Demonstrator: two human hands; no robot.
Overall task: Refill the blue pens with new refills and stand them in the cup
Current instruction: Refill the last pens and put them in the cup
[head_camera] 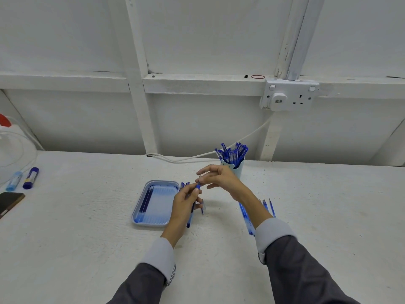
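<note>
My left hand [186,200] grips a blue pen [190,218] that slants up to the right, its tip near my right fingers. My right hand [219,177] hovers at the pen's tip with thumb and forefinger pinched close; whether it holds a small part I cannot tell. Behind it a pale blue cup [237,170] stands full of several blue pens [232,152]. A blue tray [163,187] to the left holds a few refills [145,199] along its left side. More pens and refills [268,207] lie on the table under my right forearm.
White table against a white panelled wall. A white cable [197,155] runs behind the cup up to a wall socket [289,95]. Two glue sticks [30,178] and a dark flat object [9,202] lie at the far left, by a white container [13,150].
</note>
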